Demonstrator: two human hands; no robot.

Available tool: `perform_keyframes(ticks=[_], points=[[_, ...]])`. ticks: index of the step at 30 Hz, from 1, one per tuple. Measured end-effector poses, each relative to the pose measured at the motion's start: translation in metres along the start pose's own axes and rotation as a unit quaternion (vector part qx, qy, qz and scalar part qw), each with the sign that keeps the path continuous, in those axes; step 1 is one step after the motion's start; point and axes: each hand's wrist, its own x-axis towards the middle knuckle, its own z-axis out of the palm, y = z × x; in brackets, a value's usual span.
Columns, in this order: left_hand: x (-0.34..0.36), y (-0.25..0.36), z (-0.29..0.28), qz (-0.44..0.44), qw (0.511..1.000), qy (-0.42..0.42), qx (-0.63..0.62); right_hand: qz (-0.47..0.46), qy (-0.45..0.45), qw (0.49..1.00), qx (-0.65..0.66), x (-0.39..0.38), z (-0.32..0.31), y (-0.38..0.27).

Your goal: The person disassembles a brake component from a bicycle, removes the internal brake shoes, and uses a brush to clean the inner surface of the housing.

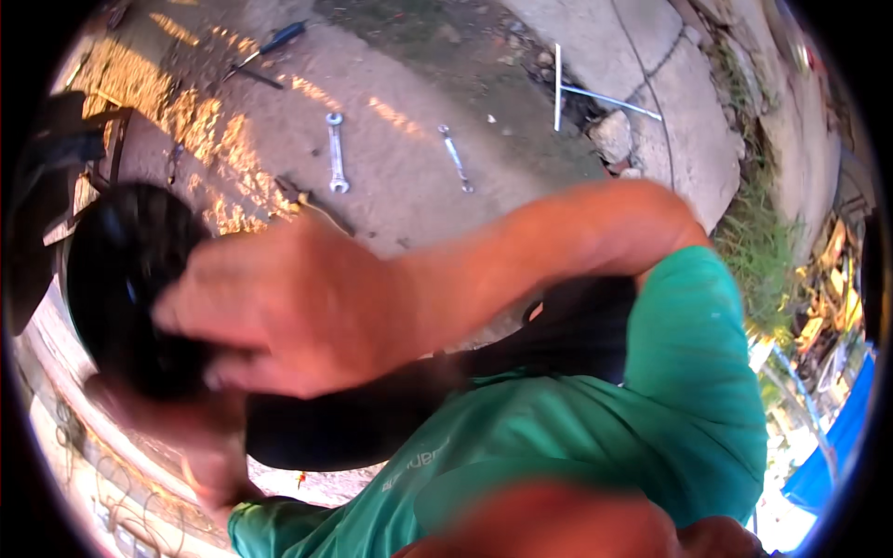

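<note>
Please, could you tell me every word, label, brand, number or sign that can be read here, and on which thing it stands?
Green shirt: pale lettering, upside down and incomplete; I do not copy it out.
Larger wrench and smaller wrench: any marking is too small to read.
Black round object: too blurred to read any.

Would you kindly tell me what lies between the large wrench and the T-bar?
The small wrench lies between the large wrench and the T-bar, as the head view shows.
</note>
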Motion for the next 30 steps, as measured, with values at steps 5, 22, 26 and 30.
perform_keyframes(ticks=[5,22,26,30], points=[[0.073,-0.136,0.106,0.042,0.975,-0.208,0.069,0.106,0.038,0.985,-0.134,-0.014,-0.156,-0.001],[0.115,-0.642,0.123,-0.350,0.885,-0.297,0.070,0.471,0.265,0.786,-0.299,-0.339,-0.397,0.041],[0.129,-0.680,0.116,-0.308,0.902,-0.296,0.059,0.463,0.270,0.786,-0.307,-0.361,-0.413,0.061],[0.126,-0.685,0.118,-0.309,0.913,-0.255,0.073,0.471,0.272,0.782,-0.305,-0.372,-0.419,0.073]])
